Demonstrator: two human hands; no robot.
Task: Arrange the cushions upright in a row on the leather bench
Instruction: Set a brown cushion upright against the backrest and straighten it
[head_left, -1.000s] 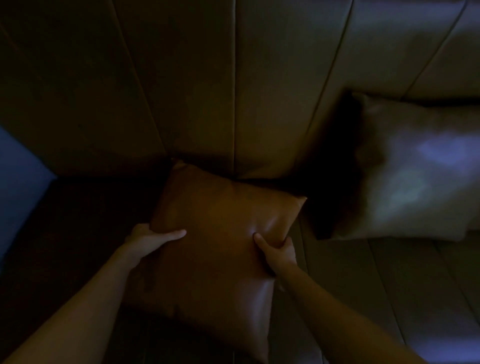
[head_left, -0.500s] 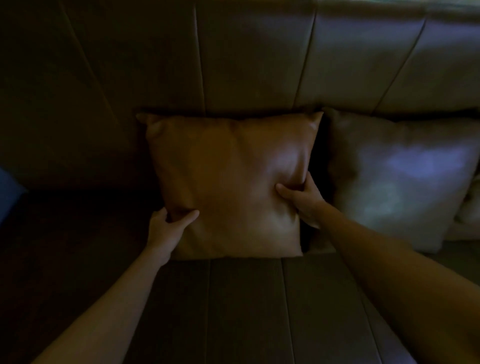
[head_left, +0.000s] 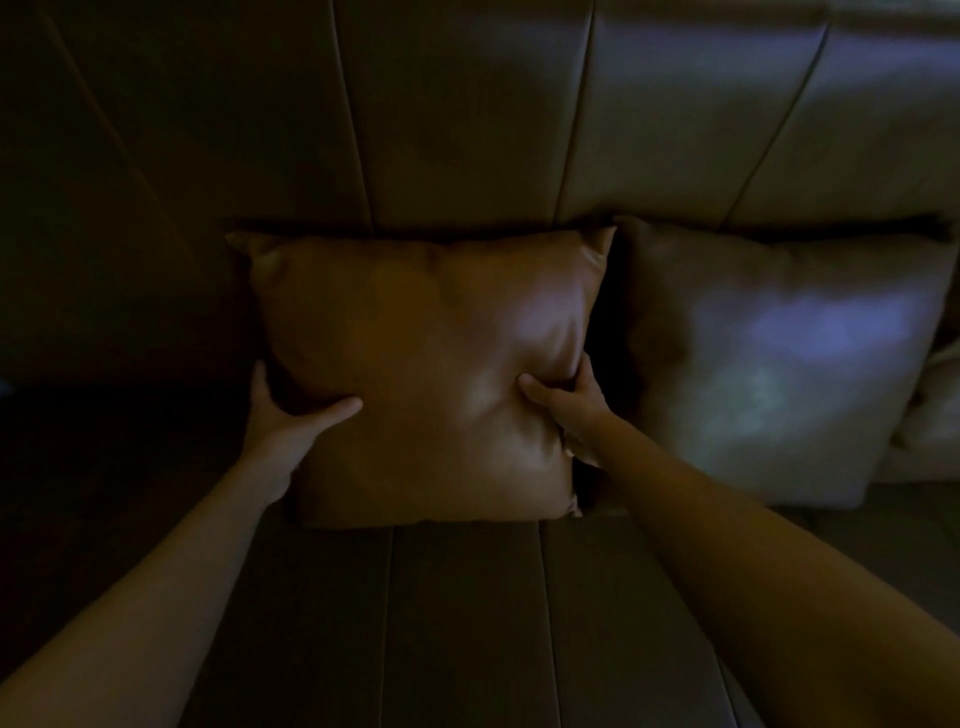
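Observation:
The scene is dim. A square tan leather cushion (head_left: 426, 374) stands upright on the bench seat (head_left: 467, 623), leaning against the padded backrest (head_left: 467, 119). My left hand (head_left: 283, 421) grips its lower left edge, thumb across the front. My right hand (head_left: 569, 402) pinches its lower right edge, creasing the leather. Right beside it a pale grey cushion (head_left: 779, 364) stands upright against the backrest, its left edge touching the tan one's top corner.
Part of another pale cushion (head_left: 935, 410) shows at the far right edge. The bench seat runs left into deep shadow (head_left: 104, 467), where little can be made out.
The tan cushion went from lying tilted on the seat to standing upright against the backrest, next to the grey cushion. Both hands stayed on its lower edges.

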